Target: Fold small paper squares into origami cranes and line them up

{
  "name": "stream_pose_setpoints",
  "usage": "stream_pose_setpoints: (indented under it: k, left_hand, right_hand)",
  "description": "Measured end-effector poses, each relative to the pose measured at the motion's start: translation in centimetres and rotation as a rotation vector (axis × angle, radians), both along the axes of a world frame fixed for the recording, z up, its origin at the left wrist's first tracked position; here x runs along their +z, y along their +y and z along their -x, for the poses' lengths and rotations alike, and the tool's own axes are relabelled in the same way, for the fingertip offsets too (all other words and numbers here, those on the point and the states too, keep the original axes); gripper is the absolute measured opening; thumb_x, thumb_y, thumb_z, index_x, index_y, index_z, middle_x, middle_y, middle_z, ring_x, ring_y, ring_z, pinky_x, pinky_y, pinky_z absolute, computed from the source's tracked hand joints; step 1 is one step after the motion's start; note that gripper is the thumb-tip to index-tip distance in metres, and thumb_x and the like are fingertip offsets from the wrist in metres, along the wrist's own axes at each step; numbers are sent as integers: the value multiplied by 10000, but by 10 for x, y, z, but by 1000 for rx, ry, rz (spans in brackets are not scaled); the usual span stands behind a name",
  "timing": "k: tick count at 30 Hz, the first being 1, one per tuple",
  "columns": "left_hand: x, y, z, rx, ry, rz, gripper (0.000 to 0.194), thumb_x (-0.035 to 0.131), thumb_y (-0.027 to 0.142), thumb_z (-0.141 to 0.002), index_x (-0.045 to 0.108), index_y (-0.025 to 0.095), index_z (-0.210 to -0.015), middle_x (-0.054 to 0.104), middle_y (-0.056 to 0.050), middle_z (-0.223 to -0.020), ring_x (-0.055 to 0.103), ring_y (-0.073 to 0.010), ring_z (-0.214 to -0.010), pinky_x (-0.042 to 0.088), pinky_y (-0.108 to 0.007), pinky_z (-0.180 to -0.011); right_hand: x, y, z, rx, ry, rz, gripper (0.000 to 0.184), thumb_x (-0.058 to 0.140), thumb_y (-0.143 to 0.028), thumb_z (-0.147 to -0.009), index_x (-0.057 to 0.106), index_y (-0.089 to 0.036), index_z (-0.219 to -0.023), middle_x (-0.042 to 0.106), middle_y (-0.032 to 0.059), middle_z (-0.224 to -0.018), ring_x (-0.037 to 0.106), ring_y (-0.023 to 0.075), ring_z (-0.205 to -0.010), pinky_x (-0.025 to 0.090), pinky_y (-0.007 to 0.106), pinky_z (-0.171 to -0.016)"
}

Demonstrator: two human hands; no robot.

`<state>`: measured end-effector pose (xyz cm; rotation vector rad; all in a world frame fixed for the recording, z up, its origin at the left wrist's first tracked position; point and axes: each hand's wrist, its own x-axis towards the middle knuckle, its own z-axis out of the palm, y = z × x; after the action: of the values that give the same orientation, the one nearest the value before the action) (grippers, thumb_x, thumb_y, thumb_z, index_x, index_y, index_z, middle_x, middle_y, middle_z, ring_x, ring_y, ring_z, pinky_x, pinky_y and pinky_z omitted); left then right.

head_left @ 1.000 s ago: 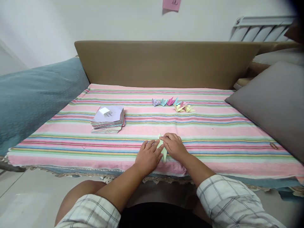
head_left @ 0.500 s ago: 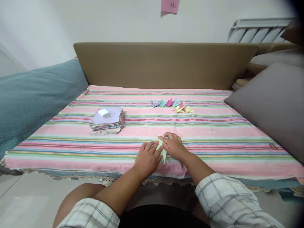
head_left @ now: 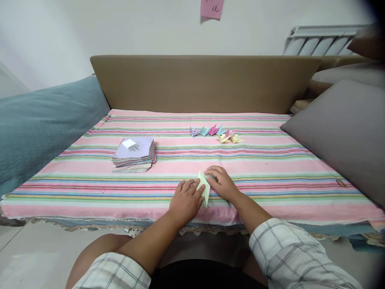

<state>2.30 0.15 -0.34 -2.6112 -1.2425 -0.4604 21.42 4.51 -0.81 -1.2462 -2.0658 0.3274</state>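
A pale green folded paper (head_left: pixel 206 192) lies on the striped cloth in front of me, its long points running up and down. My left hand (head_left: pixel 187 200) rests flat with fingers spread, the fingertips pressing on the paper's left side and covering part of it. Just off the paper's right edge is my right hand (head_left: pixel 221 183), its fingers loosely bent and apart, with nothing visible in them. Farther back stands a row of small folded paper cranes (head_left: pixel 213 130) in purple, blue, pink and yellow.
A stack of square coloured paper (head_left: pixel 134 154) sits to the left, with a white plug adapter (head_left: pixel 129 143) on top. A grey cushion (head_left: pixel 339 132) leans at the right, near a small brown loop (head_left: pixel 341 183). The brown backrest (head_left: pixel 204 84) rises behind.
My right hand has lifted its fingers off the paper and drawn slightly right, uncovering more of the green sheet. My left hand stays on it. The view has shifted a little.
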Motion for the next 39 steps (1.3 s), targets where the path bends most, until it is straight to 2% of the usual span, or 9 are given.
stream_pose_setpoints:
  k: [3, 10, 16, 25, 27, 30, 33, 39]
  left_hand:
    - [0, 0, 0, 0, 1, 8, 365, 405, 367, -897, 514, 271, -1232, 505, -32, -1316, 454, -233, -1182, 314, -429, -1010]
    - [0, 0, 0, 4, 15, -7, 371, 416, 368, -892, 505, 276, -1240, 510, -37, -1310, 458, -232, -1180, 315, -429, -1010]
    - [-1, -1, -1, 9, 9, 6, 372, 407, 366, -896, 498, 274, -1244, 507, -34, -1313, 451, -232, -1185, 307, -434, -1017]
    - [-1, -1, -1, 7, 13, 29, 374, 373, 367, -908, 494, 260, -1246, 492, -34, -1328, 431, -235, -1204, 293, -443, -1028]
    - [-1, -1, 0, 3, 11, 27, 373, 379, 366, -906, 494, 262, -1245, 492, -34, -1327, 430, -232, -1206, 293, -442, -1029]
    - [0, -1, 0, -2, 10, 27, 369, 382, 369, -906, 501, 267, -1240, 498, -33, -1322, 435, -235, -1201, 301, -441, -1022]
    - [0, 0, 0, -2, 6, 27, 366, 384, 370, -905, 510, 266, -1232, 497, -36, -1324, 444, -240, -1194, 307, -442, -1015]
    - [-1, 1, -1, -1, 4, 21, 366, 374, 370, -909, 515, 264, -1230, 499, -35, -1321, 445, -243, -1194, 309, -447, -1012]
  right_hand:
    - [-1, -5, 1, 46, -63, 5, 233, 484, -253, -837, 660, -249, -990, 547, 64, -1080, 463, 212, -1041, 371, 387, -909]
    - [1, -4, 9, -52, -218, 119, 327, 483, -270, -833, 605, -329, -1130, 493, 47, -1161, 404, 221, -1103, 332, 411, -908]
    - [1, -1, 8, -50, -240, 167, 361, 484, -279, -822, 581, -346, -1163, 471, 44, -1178, 390, 225, -1112, 315, 418, -914]
    - [3, 3, 12, -74, -325, 151, 456, 457, -233, -813, 496, -327, -1257, 495, 64, -1170, 407, 241, -1087, 333, 431, -882]
    - [2, 4, 11, -87, -281, 143, 460, 472, -245, -807, 491, -300, -1263, 512, 68, -1161, 421, 246, -1078, 347, 432, -879]
    - [3, 2, 6, -80, -91, 77, 428, 480, -270, -817, 500, -237, -1243, 534, 77, -1168, 440, 235, -1090, 363, 415, -912]
    - [5, -6, 1, -20, 45, -3, 367, 465, -257, -837, 516, -212, -1198, 571, 74, -1148, 469, 212, -1077, 379, 383, -932]
    - [8, -18, -1, 101, 1, 55, 339, 451, -211, -841, 516, -210, -1173, 618, 63, -1080, 512, 203, -1007, 416, 365, -872]
